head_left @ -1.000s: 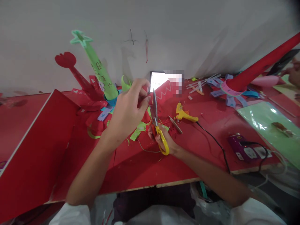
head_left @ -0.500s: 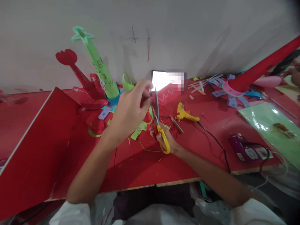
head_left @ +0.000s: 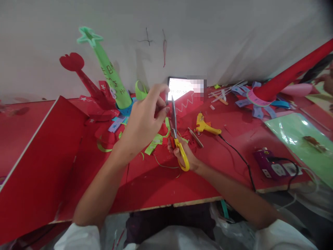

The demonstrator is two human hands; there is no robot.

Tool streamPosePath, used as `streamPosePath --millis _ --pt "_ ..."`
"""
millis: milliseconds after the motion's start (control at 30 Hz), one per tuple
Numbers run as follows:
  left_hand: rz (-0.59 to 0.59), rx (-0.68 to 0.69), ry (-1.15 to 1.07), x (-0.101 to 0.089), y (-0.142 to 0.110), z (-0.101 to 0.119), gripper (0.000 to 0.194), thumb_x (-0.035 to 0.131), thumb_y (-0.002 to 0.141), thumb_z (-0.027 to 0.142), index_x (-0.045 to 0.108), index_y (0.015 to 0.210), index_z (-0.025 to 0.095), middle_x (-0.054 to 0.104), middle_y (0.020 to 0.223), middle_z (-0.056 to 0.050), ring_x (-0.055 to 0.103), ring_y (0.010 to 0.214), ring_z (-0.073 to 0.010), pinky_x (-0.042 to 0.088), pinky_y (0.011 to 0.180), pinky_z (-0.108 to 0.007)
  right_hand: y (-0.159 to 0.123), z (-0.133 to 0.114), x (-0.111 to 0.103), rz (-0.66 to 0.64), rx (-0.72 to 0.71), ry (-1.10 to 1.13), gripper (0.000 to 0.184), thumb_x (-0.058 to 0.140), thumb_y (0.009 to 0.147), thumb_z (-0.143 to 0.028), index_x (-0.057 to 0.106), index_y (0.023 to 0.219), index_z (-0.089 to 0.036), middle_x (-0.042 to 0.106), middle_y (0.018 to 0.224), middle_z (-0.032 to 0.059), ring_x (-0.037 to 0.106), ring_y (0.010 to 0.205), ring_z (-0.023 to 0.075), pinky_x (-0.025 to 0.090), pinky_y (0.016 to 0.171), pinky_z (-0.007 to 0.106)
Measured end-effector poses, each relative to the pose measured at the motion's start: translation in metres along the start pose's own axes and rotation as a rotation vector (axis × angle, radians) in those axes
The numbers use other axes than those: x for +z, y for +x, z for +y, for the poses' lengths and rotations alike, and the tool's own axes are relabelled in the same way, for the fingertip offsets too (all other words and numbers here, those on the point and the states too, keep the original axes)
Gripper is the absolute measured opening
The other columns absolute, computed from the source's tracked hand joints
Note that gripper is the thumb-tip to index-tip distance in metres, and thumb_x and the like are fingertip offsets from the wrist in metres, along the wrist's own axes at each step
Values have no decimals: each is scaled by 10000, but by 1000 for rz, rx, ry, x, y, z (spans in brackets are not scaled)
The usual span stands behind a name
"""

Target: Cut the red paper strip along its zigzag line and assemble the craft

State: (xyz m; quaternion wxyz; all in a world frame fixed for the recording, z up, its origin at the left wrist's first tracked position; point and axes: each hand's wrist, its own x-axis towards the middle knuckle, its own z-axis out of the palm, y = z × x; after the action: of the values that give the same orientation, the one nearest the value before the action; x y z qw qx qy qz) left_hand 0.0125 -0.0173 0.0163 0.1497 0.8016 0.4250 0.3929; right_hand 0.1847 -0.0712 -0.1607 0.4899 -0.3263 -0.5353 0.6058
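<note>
Scissors [head_left: 177, 141] sit in my right hand [head_left: 191, 157], my fingers closed about the handle, which is bright yellow with a patch of orange-red on its inner side. The blades are grey metal, slim and tapering, and they point up and away from me, above the table [head_left: 156, 189], just beside the fingertips of my left hand [head_left: 144, 121]. How far apart the blades stand I cannot tell.

My left thumb and forefinger are drawn together, the hand raised with its back towards me. A bit of red shows between those fingertips and the blades, but my own hand hides much of it, so I cannot tell what I pinch there, if anything. Behind the blades is the paper [head_left: 187, 104], flat red, with a pale zigzag line along it and a pointed upper corner. It overlaps the lower part of a lit screen [head_left: 179, 86] near the wall; whether it touches my left hand, I cannot tell.

Beyond my wrists lie lime-green scraps [head_left: 153, 146], some strips and some curled. To the right of the scissors is a brown stick [head_left: 195, 138], lying slantwise, and past it a yellow glue gun [head_left: 208, 128] trailing its black cord.
</note>
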Motion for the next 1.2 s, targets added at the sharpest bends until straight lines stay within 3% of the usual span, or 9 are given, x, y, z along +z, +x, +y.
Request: streamPosePath --millis 167,367,567,1000,1200 --pt "19 5 -28 0 -1 0 595 645 954 58 506 1476 309 684 865 59 614 704 -127 545 750 -300 0 -6 3 -7 9 15 656 764 805 -850 574 1003 -254 518 891 -18 451 683 107 477 564 217" --pt "26 -5 -27 2 -1 2 717 630 916 17 472 1538 336 697 885 55 638 711 -132 538 732 -293 2 -7 4 19 15 28 706 749 762 -903 524 924 -253 480 823 -37 383 630 96 440 507 208" --pt "27 -2 -32 2 -1 3 714 631 911 28 486 1544 324 703 871 54 624 697 -129 536 734 -279 2 -8 6 17 30 50 622 804 795 -803 557 953 -255 496 871 -18 447 689 108 482 550 204" --pt "17 -20 -60 3 0 5 692 628 926 46 488 1542 327 691 873 40 629 707 -139 541 727 -288 3 -13 5 10 9 51 636 760 818 -836 531 937 -254 477 839 -30 394 637 95 429 498 196" --pt "1 -12 -59 5 -1 3 691 626 934 34 478 1549 313 679 877 43 618 715 -130 523 721 -271 4 -10 4 58 43 96 674 790 764 -862 559 942 -254 512 875 -13 444 685 105 482 547 208"
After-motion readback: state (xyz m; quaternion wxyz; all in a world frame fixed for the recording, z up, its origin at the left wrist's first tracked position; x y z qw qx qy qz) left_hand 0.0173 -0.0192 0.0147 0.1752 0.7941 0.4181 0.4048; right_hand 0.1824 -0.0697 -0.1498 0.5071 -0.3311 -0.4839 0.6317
